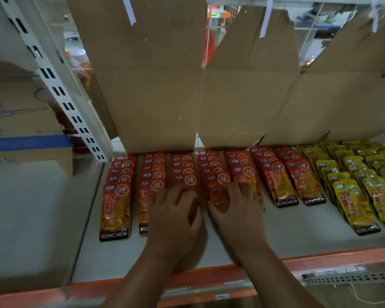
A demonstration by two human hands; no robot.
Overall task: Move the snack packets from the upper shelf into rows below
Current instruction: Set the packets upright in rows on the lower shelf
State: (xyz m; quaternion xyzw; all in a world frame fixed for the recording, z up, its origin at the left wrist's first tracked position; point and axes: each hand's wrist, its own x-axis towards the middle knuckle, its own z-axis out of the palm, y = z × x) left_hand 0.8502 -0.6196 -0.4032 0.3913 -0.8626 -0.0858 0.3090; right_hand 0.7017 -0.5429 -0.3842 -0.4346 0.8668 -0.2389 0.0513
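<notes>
Red snack packets (118, 196) lie in several overlapping rows running front to back on the white lower shelf (298, 232). To their right lie similar rows of yellow snack packets (353, 196). My left hand (173, 216) rests flat on the front packet of the third red row, fingers spread. My right hand (238, 210) lies beside it, fingers spread over the front packets of the fourth and fifth red rows. Both hands hide the lower halves of those packets. The upper shelf is out of view.
Flattened brown cardboard (156, 85) stands as a back wall behind the rows. A white slotted upright (60, 92) and a printed carton (20, 121) are at the left. The shelf's orange front edge (320, 256) runs below my wrists.
</notes>
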